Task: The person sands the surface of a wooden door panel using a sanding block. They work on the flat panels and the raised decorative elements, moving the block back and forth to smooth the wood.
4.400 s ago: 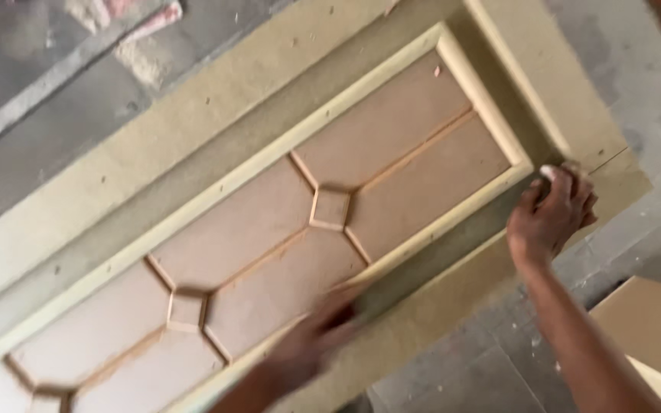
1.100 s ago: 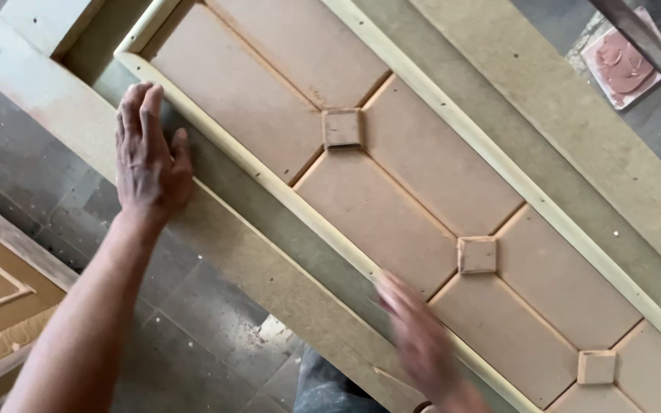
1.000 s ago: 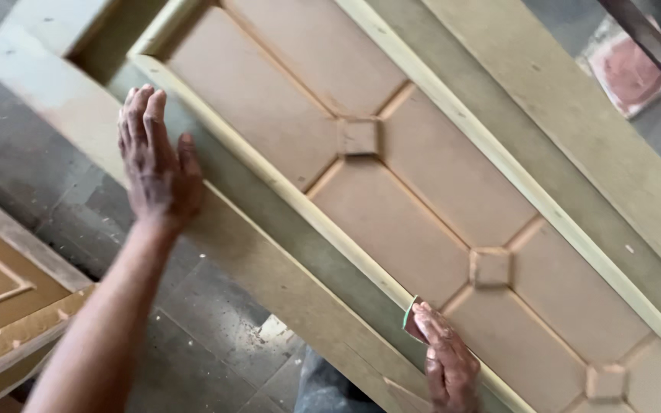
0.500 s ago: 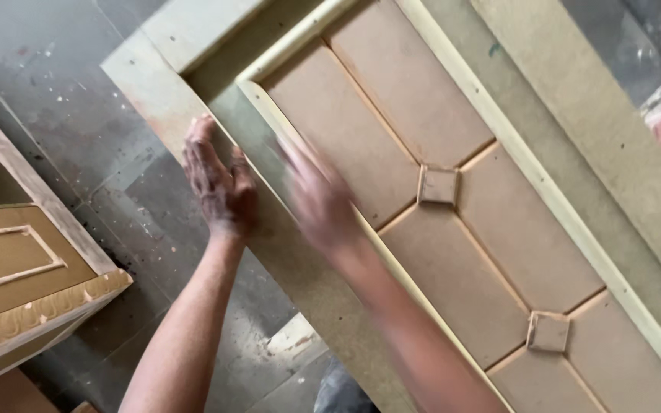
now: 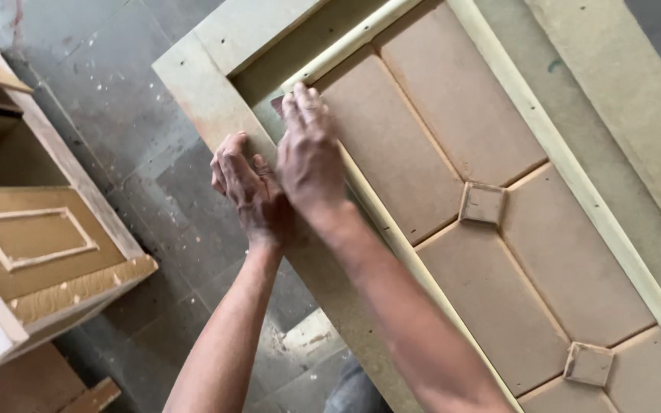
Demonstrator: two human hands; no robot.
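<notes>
A large fibreboard door panel (image 5: 216, 99) lies flat, with a pale moulding strip (image 5: 560, 168) framing brown inset panels (image 5: 422, 145) and small square blocks (image 5: 483, 203). My left hand (image 5: 242, 183) rests on the panel's outer frame near its edge, fingers slightly curled, holding nothing. My right hand (image 5: 311, 149) lies just beside it, fingers flat and pressed onto the moulding's near corner. A small dark piece of sandpaper (image 5: 276, 105) peeks out under its fingertips. The two hands touch at the wrist.
A wooden cabinet piece (image 5: 40, 237) with a raised rectangular trim stands at the left, close to the panel. Grey, paint-speckled concrete floor (image 5: 116, 115) shows between them. A second square block (image 5: 588, 363) sits lower right on the panel.
My right hand has slid up along the moulding from the lower part to the corner beside my left hand. My left hand has stayed on the frame edge. The view has shifted.
</notes>
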